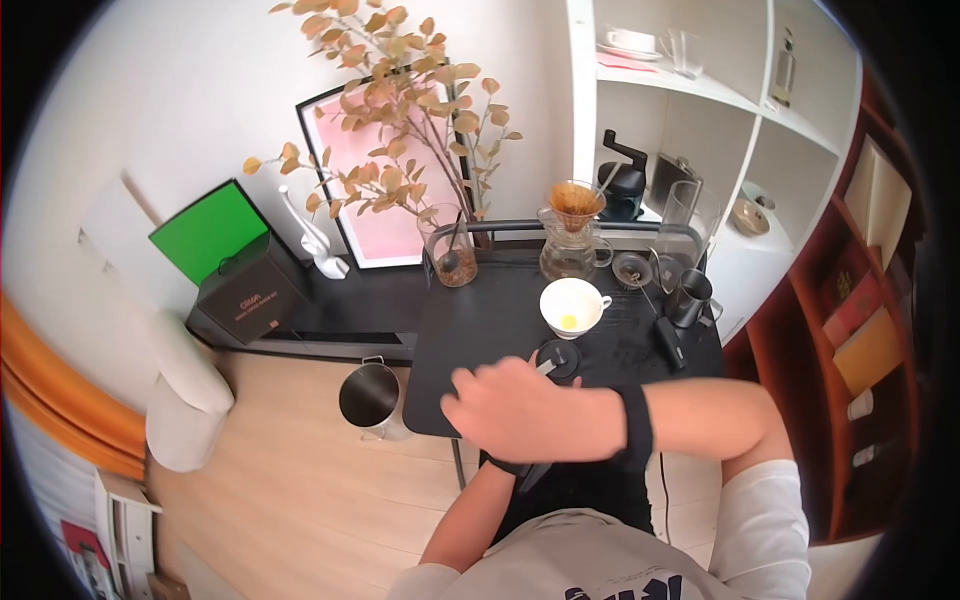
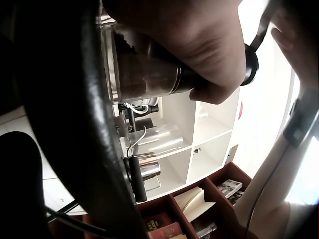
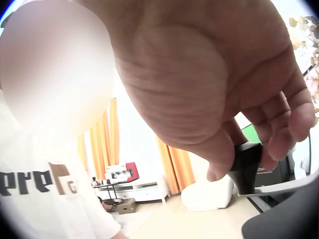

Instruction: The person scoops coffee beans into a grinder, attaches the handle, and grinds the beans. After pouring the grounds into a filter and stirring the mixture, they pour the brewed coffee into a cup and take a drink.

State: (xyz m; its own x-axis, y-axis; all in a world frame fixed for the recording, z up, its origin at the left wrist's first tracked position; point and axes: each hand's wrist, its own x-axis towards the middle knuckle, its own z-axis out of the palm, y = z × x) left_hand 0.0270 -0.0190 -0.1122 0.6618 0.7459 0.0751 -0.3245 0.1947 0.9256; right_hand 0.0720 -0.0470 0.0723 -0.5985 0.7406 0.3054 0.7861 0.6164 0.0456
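In the left wrist view a hand coffee grinder (image 2: 149, 77) with a clear jar holds dark coffee grounds. My left hand (image 2: 204, 45) grips it round its upper body. From the head view, the grinder's black top (image 1: 560, 360) shows just beyond my right hand (image 1: 520, 408), which hides most of the left. Thumb and fingers of the right hand pinch the black knob (image 3: 245, 169) at the end of the metal crank (image 3: 281, 187), as the right wrist view shows. Close beyond the grinder stands a white cup (image 1: 572, 300) with something yellow inside.
On the black table (image 1: 480, 330) stand a glass dripper with a brown filter (image 1: 576, 200) over a glass server (image 1: 568, 258), a metal pitcher (image 1: 688, 298) and a black-handled tool (image 1: 668, 342). A bin (image 1: 369, 395) stands on the floor left of the table. Shelves (image 1: 660, 85) rise behind.
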